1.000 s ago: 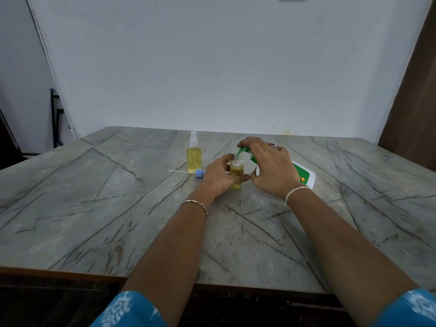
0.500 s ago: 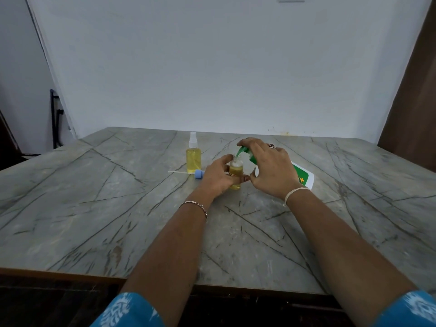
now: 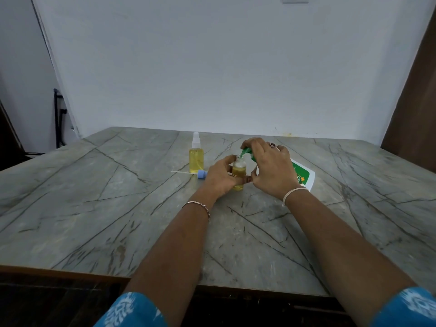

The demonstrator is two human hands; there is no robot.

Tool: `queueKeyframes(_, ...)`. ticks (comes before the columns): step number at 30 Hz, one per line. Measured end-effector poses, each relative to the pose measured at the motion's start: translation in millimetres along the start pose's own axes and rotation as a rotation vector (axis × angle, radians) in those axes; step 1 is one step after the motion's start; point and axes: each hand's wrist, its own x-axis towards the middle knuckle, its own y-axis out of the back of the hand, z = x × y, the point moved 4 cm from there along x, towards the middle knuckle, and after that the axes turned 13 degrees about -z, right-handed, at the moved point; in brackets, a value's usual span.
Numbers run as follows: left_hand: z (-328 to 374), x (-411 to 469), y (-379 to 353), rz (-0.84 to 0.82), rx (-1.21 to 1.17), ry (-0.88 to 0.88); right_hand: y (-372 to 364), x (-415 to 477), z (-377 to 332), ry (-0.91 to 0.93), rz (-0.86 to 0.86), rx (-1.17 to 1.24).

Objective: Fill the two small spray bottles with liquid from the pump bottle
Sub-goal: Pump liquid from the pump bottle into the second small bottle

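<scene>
My left hand wraps around a small open spray bottle standing on the table, mostly full of yellow liquid with foam on top. My right hand holds the white pump bottle with a green label tilted over, its green nozzle right at the small bottle's mouth. A second small spray bottle, full of yellow liquid and capped with a clear sprayer, stands to the left. A loose blue spray cap with a white dip tube lies on the table just left of my left hand.
The grey marble-patterned table stretches wide to both sides, its front edge near me. A white wall stands behind it. A dark metal frame is at the far left, and a brown panel at the right.
Both hands and the bottles stay almost where they were; the pump bottle's nozzle stays at the small bottle's mouth.
</scene>
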Motion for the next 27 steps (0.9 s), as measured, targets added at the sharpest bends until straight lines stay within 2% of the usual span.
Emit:
queueKeyframes(9, -3.9, 2.7, 0.4, 0.0, 0.007, 0.019, -2.1, -2.0, 2.7, 0.021, -0.031, -0.005)
queueKeyframes(27, -5.1, 2.8, 0.3, -0.005, -0.005, 0.015, -4.3, -2.5, 3.7, 0.048, 0.039, -0.05)
